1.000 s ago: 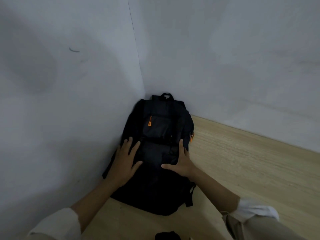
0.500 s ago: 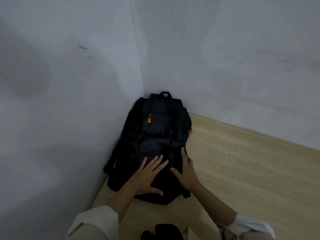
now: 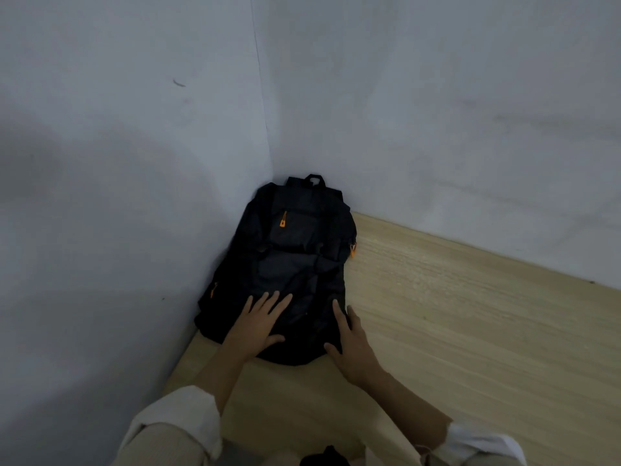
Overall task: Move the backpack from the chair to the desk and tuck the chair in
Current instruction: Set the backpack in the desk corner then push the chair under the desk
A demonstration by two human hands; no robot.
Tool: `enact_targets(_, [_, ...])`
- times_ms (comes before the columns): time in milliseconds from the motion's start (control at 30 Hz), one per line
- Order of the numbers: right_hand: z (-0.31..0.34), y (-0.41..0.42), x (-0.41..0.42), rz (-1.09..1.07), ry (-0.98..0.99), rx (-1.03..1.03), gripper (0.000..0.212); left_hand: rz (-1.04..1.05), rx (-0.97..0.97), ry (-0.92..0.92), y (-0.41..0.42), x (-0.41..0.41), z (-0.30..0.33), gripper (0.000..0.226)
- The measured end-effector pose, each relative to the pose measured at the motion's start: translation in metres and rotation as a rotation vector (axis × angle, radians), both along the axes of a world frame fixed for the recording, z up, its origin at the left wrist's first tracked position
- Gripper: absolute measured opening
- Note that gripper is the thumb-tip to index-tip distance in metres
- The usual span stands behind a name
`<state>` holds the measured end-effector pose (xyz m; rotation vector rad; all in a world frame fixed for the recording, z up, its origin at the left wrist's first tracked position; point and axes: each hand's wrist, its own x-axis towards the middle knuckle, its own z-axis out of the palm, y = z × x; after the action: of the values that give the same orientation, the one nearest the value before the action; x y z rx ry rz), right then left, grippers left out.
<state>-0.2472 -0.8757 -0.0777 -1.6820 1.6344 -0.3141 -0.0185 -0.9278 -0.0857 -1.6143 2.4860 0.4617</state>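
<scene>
A black backpack [image 3: 289,264] with orange zipper pulls lies flat on the light wooden desk [image 3: 453,331], pushed into the corner where two walls meet, its top handle against the back wall. My left hand [image 3: 257,326] rests flat on the pack's lower front, fingers spread. At the pack's lower right edge my right hand [image 3: 351,344] lies flat, fingers along the side and palm on the desk. Neither hand grips anything. The chair is out of view.
Grey-white walls [image 3: 117,196] close the desk on the left and at the back. Bare desk surface stretches to the right of the pack. A small dark object [image 3: 324,457] shows at the bottom edge between my sleeves.
The backpack has slid farther into the corner. Both hands have drawn back from its middle to its lower end, and the view has pulled away a little.
</scene>
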Motion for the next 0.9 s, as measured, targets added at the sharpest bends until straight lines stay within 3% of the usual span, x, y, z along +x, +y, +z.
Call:
enact_targets(133, [0.004, 0.023, -0.023, 0.073, 0.145, -0.032, 0.085, 0.039, -0.086, 0.028, 0.036, 0.012, -0.004, 0.069])
enact_targets(433, [0.018, 0.089, -0.094, 0.136, 0.281, -0.085, 0.085, 0.326, -0.144, 0.022, 0.126, -0.037, -0.004, 0.084])
enact_targets(667, [0.029, 0.163, -0.172, 0.132, 0.273, -0.116, 0.085, 0.214, -0.052, -0.068, 0.202, -0.116, -0.014, 0.117])
enact_targets(900, [0.036, 0.251, -0.258, 0.096, 0.242, -0.178, 0.083, 0.209, -0.129, -0.037, 0.300, -0.218, -0.007, 0.102])
